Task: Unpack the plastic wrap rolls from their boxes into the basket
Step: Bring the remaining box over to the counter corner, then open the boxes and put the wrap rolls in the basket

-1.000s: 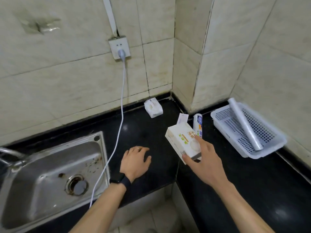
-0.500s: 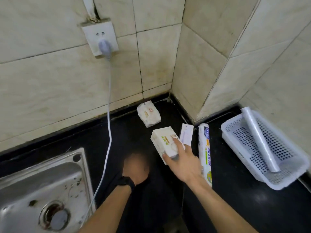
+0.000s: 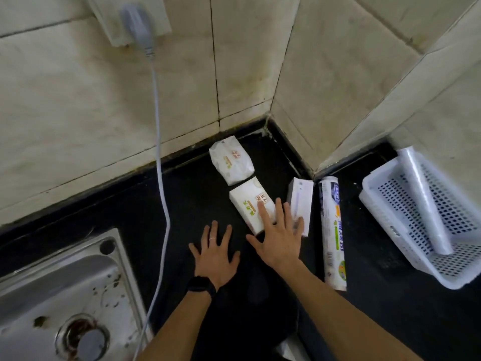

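A long, narrow, white printed package of plastic wrap (image 3: pixel 334 230) was laid flat on the black stone countertop (image 3: pixel 390 308), just beside the right hand (image 3: pixel 278 241) on its outer side. Its long axis was pointed away from the person toward the tiled wall corner, roughly in line with that hand's fingers. The right hand was spread, fingers straight, laid over a white paper tissue pack (image 3: pixel 247 204) and a slim white cardboard box (image 3: pixel 302 201), with nothing gripped. The left hand (image 3: pixel 216 254) was spread flat on the countertop, farther from the package. Beyond the package, a white perforated plastic basket (image 3: pixel 374 214) was set, with a clear plastic wrap roll (image 3: pixel 424 204) laid inside. The right hand was judged the nearer for a sideways reach.
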`<act>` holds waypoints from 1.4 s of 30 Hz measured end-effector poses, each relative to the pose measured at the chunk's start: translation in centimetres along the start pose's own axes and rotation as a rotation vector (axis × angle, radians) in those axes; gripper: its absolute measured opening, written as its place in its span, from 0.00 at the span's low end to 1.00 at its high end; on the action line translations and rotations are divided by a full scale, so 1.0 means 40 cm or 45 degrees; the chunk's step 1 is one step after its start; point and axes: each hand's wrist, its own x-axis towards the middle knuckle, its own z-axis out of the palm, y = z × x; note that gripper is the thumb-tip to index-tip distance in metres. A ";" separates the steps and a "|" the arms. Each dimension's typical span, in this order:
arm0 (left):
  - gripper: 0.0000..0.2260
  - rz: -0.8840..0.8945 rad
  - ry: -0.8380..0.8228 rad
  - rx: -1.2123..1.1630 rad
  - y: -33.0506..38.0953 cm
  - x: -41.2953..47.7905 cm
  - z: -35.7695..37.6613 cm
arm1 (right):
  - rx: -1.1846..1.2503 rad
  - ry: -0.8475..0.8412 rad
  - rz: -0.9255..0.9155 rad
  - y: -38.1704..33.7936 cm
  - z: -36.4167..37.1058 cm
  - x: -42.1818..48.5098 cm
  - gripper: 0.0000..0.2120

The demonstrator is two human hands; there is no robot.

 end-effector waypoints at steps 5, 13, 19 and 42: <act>0.34 0.003 -0.014 -0.010 0.004 -0.001 0.001 | -0.042 -0.073 -0.042 0.004 -0.002 0.013 0.47; 0.30 0.090 0.387 -0.303 0.103 -0.019 -0.115 | 0.355 0.085 -0.068 0.101 -0.089 -0.099 0.37; 0.29 0.562 0.492 -0.141 0.345 0.051 -0.174 | 0.492 0.284 0.302 0.329 -0.078 -0.338 0.33; 0.41 0.647 -0.231 -0.631 0.611 -0.265 -0.097 | 1.414 -0.248 0.864 0.635 -0.098 -0.613 0.36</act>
